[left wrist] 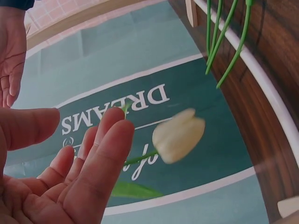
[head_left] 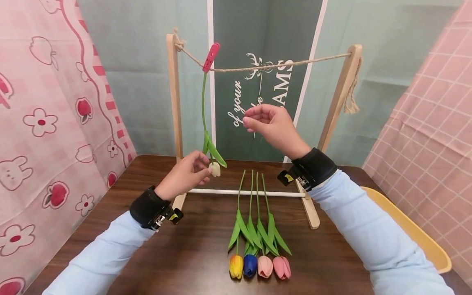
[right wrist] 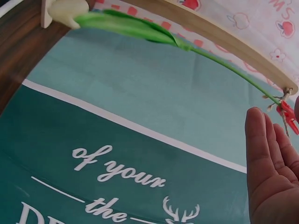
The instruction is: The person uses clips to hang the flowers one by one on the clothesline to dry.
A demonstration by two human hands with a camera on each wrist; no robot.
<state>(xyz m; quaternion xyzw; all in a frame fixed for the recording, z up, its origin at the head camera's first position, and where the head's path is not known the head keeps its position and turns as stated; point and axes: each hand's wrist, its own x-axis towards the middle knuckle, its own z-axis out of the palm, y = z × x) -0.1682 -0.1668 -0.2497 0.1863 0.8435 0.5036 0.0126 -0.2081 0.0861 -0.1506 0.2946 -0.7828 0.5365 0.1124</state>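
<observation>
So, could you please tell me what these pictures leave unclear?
- Whether the left hand touches the white tulip: head view, fingers overlap it; left wrist view, bloom blurred.
- Banner wording: head view, right hand covers its middle.
- Clip grip on the rope: right wrist view, too small, at the edge.
- Yellow tray: head view, sleeve hides part.

white tulip (head_left: 215, 169), hanging head-down from pink clothespin (head_left: 210, 57) on rope (head_left: 280, 64)

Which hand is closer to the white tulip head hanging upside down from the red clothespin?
The left hand. Its fingertips sit right beside the white tulip head, possibly touching it. The right hand is raised higher and off to the right, below the rope, holding nothing.
</observation>
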